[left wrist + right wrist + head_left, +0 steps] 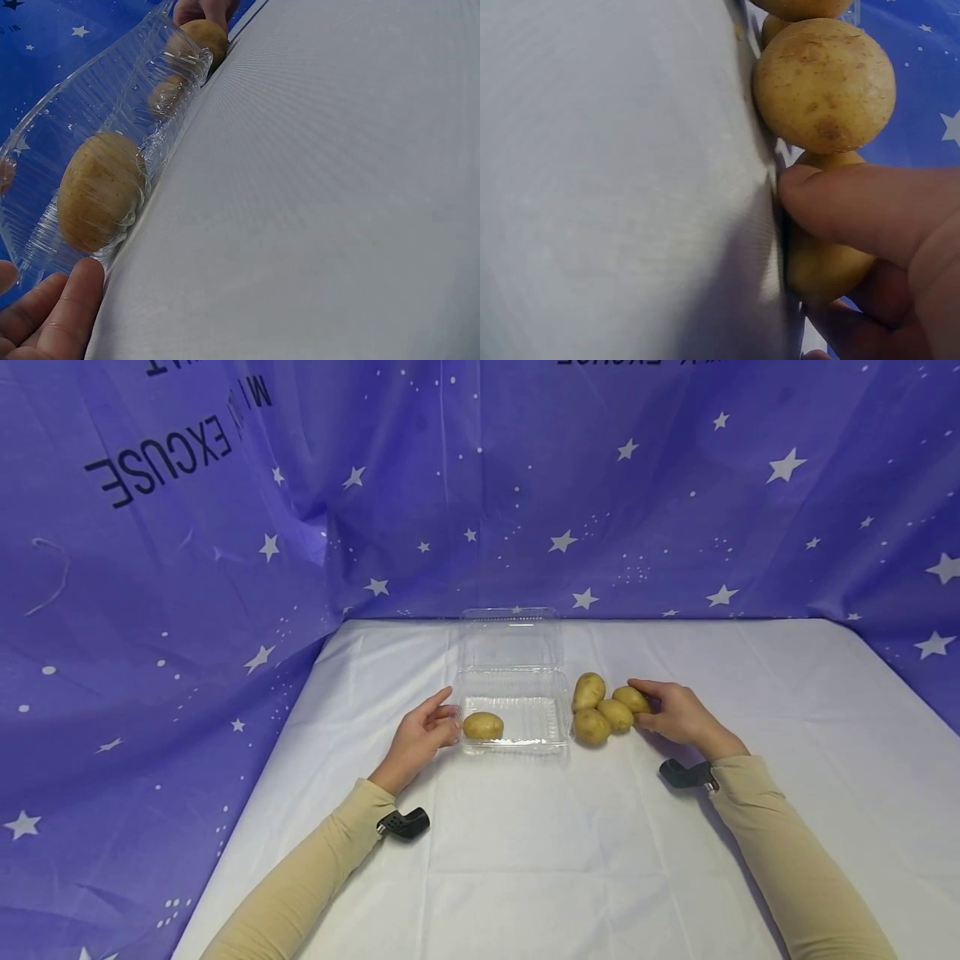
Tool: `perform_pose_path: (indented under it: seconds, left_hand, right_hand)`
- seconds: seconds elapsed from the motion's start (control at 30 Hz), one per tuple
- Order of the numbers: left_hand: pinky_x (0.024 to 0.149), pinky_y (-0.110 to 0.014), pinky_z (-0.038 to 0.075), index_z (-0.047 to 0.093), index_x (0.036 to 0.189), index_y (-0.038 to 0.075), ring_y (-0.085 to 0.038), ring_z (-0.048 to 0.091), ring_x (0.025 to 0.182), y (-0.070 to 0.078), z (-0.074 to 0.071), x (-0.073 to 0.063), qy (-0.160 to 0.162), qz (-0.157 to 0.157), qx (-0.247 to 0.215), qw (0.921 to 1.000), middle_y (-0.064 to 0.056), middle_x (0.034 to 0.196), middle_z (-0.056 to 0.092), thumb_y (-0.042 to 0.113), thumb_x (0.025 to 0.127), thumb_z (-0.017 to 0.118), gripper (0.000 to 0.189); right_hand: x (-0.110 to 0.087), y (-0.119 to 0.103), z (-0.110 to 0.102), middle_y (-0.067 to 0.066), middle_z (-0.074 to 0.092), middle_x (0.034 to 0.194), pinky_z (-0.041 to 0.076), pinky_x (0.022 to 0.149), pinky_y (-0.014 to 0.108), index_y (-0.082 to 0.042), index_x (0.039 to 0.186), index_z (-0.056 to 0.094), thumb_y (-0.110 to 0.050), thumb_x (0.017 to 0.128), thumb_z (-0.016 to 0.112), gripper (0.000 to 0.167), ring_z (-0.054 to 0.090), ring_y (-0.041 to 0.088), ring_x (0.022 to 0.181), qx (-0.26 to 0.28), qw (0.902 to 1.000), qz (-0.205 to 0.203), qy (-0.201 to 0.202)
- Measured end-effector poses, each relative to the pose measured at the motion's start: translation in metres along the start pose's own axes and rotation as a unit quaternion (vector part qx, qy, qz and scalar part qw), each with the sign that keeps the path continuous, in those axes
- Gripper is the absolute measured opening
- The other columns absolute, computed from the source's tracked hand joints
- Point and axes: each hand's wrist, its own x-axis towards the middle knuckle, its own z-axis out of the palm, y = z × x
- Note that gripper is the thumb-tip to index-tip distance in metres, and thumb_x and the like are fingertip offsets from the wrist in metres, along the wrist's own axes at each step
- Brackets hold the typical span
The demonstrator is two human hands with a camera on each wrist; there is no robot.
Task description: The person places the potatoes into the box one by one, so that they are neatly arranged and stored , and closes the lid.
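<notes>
A clear plastic clamshell container [551, 714] lies with its lid [510, 643] raised at the back. One potato [483, 726] rests inside, toward the left end. My left hand [422, 737] is at the container's left wall; in the left wrist view its extended fingertips [86, 277] touch the plastic just below that potato. To the right of the container, several potatoes [592, 727] sit in a close cluster. My right hand [678, 717] grips the rightmost potato [630, 699], thumb on the near side and fingers on the far side, as the right wrist view shows.
A white cloth [555, 852] covers the table. Purple fabric with stars [517, 510] hangs behind and at the left. Each wrist wears a black camera mount, the left one [405, 823] and the right one [684, 773].
</notes>
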Motion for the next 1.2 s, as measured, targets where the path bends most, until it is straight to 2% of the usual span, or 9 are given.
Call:
perform_pose_path:
  seconds: [0.37,0.6,0.83,1.2]
  left_hand:
    - [0.081,-0.019,0.061,0.035,0.158,0.005,-0.006,0.063,0.098,0.0009,-0.0009,0.0002,-0.001,-0.003,-0.003,1.0000,-0.030,0.142,0.054,0.003,0.096,0.061,0.067]
    - [0.081,-0.019,0.061,0.034,0.158,0.005,-0.005,0.063,0.099,0.0007,-0.0009,0.0005,0.000,-0.002,-0.005,1.0000,-0.029,0.142,0.055,0.003,0.096,0.062,0.068]
    - [0.081,-0.019,0.061,0.035,0.158,0.005,-0.007,0.063,0.100,-0.0005,0.0001,-0.0005,-0.001,-0.003,-0.010,0.9999,-0.029,0.145,0.053,0.002,0.096,0.062,0.068]
    - [0.080,-0.019,0.061,0.035,0.158,0.005,-0.008,0.064,0.101,-0.0002,0.0001,-0.0005,-0.002,0.001,-0.007,1.0000,-0.029,0.144,0.054,0.002,0.095,0.062,0.068]
  right_hand:
    - [0.0005,0.0023,0.0040,0.032,0.060,0.137,0.049,0.103,0.059,0.006,0.143,0.054,-0.008,0.087,0.075,0.061,0.060,0.042,0.114,-0.006,0.9997,-0.010,0.021]
    - [0.0000,0.0030,0.0037,0.032,0.059,0.138,0.046,0.107,0.062,0.006,0.143,0.054,-0.008,0.088,0.074,0.060,0.059,0.046,0.121,-0.001,0.9997,-0.013,0.022]
    - [-0.0022,0.0026,0.0018,0.031,0.063,0.133,0.048,0.104,0.060,0.005,0.139,0.058,-0.008,0.088,0.075,0.056,0.061,0.046,0.117,0.000,0.9994,-0.012,0.033]
    - [-0.0022,0.0010,0.0010,0.032,0.062,0.134,0.047,0.104,0.060,0.005,0.140,0.057,-0.008,0.088,0.074,0.056,0.060,0.045,0.117,0.007,0.9993,-0.004,0.037]
